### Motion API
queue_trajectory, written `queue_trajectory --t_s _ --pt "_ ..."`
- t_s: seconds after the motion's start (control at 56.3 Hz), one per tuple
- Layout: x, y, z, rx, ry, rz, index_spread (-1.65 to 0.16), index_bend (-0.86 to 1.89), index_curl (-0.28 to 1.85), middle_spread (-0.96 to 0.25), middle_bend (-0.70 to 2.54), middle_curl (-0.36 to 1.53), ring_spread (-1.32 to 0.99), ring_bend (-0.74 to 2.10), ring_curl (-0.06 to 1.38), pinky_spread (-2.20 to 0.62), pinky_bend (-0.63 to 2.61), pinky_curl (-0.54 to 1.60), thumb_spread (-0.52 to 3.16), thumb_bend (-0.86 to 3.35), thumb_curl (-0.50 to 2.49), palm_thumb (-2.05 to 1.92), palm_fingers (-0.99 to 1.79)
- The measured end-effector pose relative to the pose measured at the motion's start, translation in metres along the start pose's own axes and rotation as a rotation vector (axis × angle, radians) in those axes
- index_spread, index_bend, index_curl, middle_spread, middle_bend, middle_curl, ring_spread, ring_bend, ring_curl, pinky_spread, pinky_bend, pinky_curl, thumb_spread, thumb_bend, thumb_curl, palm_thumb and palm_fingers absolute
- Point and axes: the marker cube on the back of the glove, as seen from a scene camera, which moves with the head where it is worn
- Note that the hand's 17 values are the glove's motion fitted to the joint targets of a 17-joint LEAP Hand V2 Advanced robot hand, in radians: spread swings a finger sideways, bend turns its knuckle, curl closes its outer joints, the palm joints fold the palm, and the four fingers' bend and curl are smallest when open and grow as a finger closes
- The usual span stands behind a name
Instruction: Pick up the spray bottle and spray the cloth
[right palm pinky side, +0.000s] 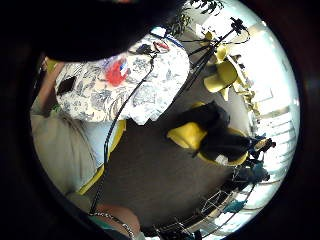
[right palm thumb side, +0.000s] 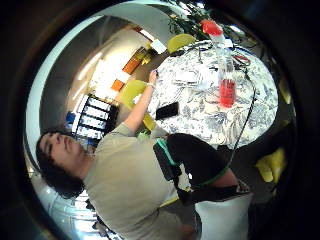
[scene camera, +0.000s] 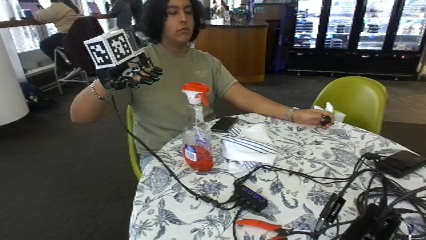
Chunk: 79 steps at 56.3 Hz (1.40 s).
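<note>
We see a person wearing a short-sleeved olive-green T-shirt (scene camera: 174, 80), plain, with a round neck. The right hand (scene camera: 133, 74) is covered by a black glove whose fingers (scene camera: 150, 74) are black to the tips. On that wrist we make out a thin beaded bracelet (scene camera: 98, 93). In the thumb side palm view the same arm carries a black sleeve (right palm thumb side: 197, 157) with a green edge band just beside a black strap. The bare left hand (scene camera: 313, 117) has a light metal bracelet (scene camera: 291, 113) at its wrist. The hair is dark and reaches the shoulders.
</note>
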Motion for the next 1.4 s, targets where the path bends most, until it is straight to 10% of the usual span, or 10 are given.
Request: queue_trajectory --t_s 0.639,1.047,1.402 --pt "-0.004 -0.009 0.026 0.1 -0.143 0.162 -0.38 0.13 0.2 -0.01 0.23 0.27 -0.06 0.41 0.24 0.21 0.32 0.27 1.09 0.08 0.27 0.57 0.31" --pt "-0.011 -0.041 0.084 0.287 -0.792 0.313 -0.37 0.14 0.22 0.03 0.16 0.26 -0.05 0.48 0.3 0.17 0.48 0.35 1.07 0.03 0.35 0.76 0.34" --pt "0.023 -0.11 0.11 0.539 -0.942 0.466 -0.29 0.18 0.34 -0.09 0.29 0.38 -0.14 0.56 0.37 -0.08 0.45 0.36 0.77 0.06 0.51 1.08 1.23"
